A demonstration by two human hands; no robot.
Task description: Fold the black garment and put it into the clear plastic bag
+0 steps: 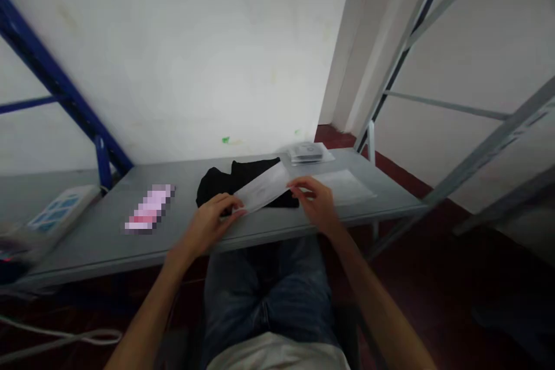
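A translucent whitish plastic bag [264,185] is stretched at a slant between my two hands, just above the table. My left hand [214,217] pinches its lower left end between thumb and fingers. At its right edge, the fingertips of my right hand [316,199] are closed on it. Black folded cloth [217,182] lies on the table behind and partly under the bag. Another flat clear bag [347,185] rests on the table beyond my right hand.
A stack of packaged flat items [309,153] sits at the table's back right. A blurred-out pink object [150,208] lies on the grey table [182,243] to the left. Farther left stands a white device [60,214]. Metal frame posts rise at both sides, blue on the left [65,87].
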